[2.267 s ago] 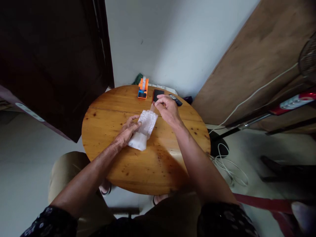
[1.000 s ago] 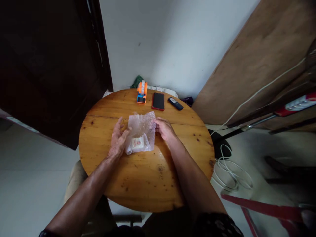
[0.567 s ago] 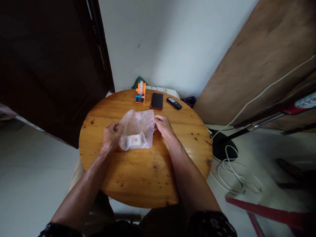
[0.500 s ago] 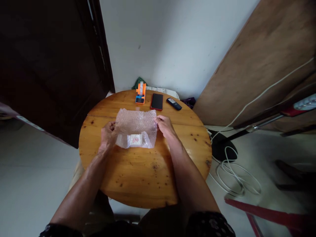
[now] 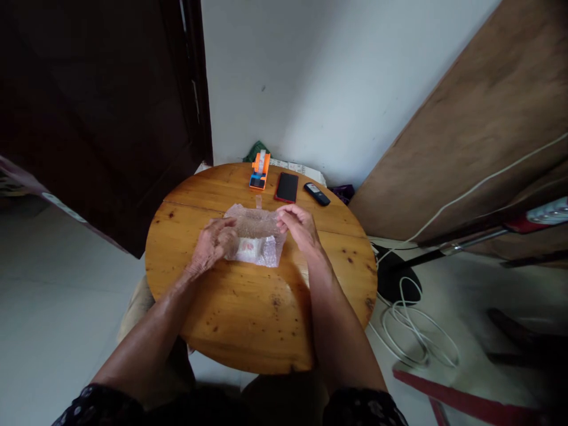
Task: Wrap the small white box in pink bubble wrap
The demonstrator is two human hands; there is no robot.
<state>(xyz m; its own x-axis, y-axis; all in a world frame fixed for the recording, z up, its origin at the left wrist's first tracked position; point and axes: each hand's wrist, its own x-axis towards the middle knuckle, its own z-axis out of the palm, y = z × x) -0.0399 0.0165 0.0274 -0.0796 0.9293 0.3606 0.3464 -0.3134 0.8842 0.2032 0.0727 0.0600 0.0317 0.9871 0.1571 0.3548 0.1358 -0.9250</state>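
Observation:
A sheet of bubble wrap [image 5: 255,223] lies on the round wooden table [image 5: 248,313], with a small white packet [image 5: 249,247] with reddish print on its near part. At the sheet's left edge is my left hand [image 5: 214,244], its fingers loosely stretched over the plastic and not closed round it. My right hand [image 5: 300,228] pinches the upper right corner of the wrap between thumb and fingers. Just beyond the sheet, a short clear strip of tape [image 5: 258,202] lies on the wood.
Toward the table's far edge stand an orange and blue tape dispenser [image 5: 260,171], a dark tablet-like device with a red edge [image 5: 287,187] and a black handset [image 5: 316,194]. A wall rises behind. White cable [image 5: 417,319] coils on the floor at right, near a red bar [image 5: 461,396].
The far edge of the bubble wrap has come down toward the packet. My left hand has moved inward and loosened its fingers; my right hand still pinches the corner. The view shifted slightly.

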